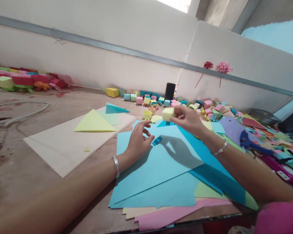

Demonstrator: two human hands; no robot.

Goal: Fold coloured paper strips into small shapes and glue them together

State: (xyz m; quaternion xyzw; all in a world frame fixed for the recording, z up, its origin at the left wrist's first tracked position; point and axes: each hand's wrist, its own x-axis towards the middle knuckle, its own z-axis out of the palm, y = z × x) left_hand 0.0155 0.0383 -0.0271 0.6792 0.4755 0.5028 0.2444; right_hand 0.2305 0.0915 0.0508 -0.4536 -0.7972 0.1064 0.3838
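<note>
My right hand (189, 119) is raised above the paper stack and pinches a small pale yellow paper box (168, 113) between thumb and fingers. Low on the left, my left hand (139, 139) hovers over the edge of the light blue paper sheets (158, 172), its fingers loosely curved and apart, with nothing in them. Just beyond its thumb tip lies a small folded blue paper piece (157, 140). Behind the hands stands an open yellow paper box (146, 115). The right hand casts a shadow on the top sheet.
Many small coloured paper boxes (139, 100) line the wall, with a black phone (170, 91) propped among them. At left lie a white sheet (56, 146) and a folded yellow paper (94, 122). Blue-handled scissors (252, 143) and a magenta stapler-like object (280, 169) are at right.
</note>
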